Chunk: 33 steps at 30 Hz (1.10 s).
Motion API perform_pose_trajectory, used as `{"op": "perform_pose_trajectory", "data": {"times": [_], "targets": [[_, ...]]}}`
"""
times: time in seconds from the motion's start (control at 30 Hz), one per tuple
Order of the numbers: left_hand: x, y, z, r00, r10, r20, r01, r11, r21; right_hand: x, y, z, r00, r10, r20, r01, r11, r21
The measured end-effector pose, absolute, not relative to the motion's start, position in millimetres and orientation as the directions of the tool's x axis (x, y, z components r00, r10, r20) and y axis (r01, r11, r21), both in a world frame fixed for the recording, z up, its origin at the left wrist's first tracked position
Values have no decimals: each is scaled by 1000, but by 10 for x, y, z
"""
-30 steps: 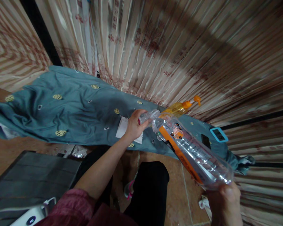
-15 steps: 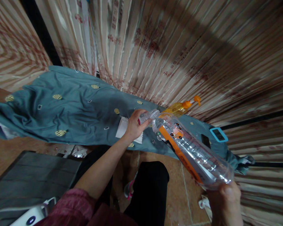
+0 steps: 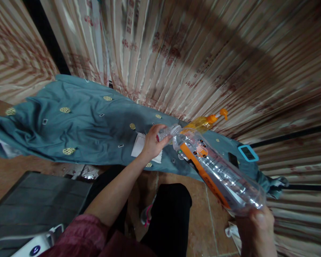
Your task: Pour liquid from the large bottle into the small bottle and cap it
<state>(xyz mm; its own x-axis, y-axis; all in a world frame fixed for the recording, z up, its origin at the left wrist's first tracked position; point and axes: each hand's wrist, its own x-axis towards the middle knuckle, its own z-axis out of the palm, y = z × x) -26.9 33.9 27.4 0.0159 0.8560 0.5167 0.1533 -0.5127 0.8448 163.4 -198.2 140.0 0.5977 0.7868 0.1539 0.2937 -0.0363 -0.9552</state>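
Note:
My left hand (image 3: 152,143) is closed around a small clear bottle (image 3: 166,133), its open end pointing right. My right hand (image 3: 256,225) grips the base end of a large clear plastic bottle (image 3: 224,171) with an orange label. That large bottle is tilted, its neck toward the small bottle. The two mouths meet or overlap; whether they touch, I cannot tell. Behind the large bottle's neck stands a yellow pump bottle (image 3: 200,124) with an orange pump head, partly hidden. A white paper or cloth piece (image 3: 139,144) lies beneath my left hand.
A teal cloth with pineapple prints (image 3: 91,132) covers the narrow table. To the right lie a dark phone-like object (image 3: 233,160) and a blue-framed display (image 3: 248,153). Patterned curtains (image 3: 166,53) hang behind. At lower left are a grey seat-like surface (image 3: 37,203) and a white device (image 3: 33,247).
Almost nothing differs. The large bottle's base and my right hand have shifted very slightly to the right; my left hand stays in place.

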Motion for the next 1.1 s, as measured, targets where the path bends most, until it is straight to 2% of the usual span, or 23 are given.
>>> {"op": "perform_pose_trajectory", "data": {"times": [0.17, 0.47, 0.83, 1.1], "targets": [[-266, 339, 275, 12, 852, 524, 149, -520, 841, 1677, -1986, 1392, 566, 804, 180, 344, -32, -938], [-274, 338, 284, 15, 849, 528, 152, -524, 838, 1606, -1954, 1438, 628, 758, 174, 316, -45, -948], [-263, 341, 273, 11, 853, 522, 148, -517, 843, 1622, -1969, 1446, 609, 783, 126, 278, -62, -959], [-271, 342, 283, 19, 858, 514, 154, -510, 846, 1582, -1944, 1494, 593, 792, 142, 307, -60, -950]]}}
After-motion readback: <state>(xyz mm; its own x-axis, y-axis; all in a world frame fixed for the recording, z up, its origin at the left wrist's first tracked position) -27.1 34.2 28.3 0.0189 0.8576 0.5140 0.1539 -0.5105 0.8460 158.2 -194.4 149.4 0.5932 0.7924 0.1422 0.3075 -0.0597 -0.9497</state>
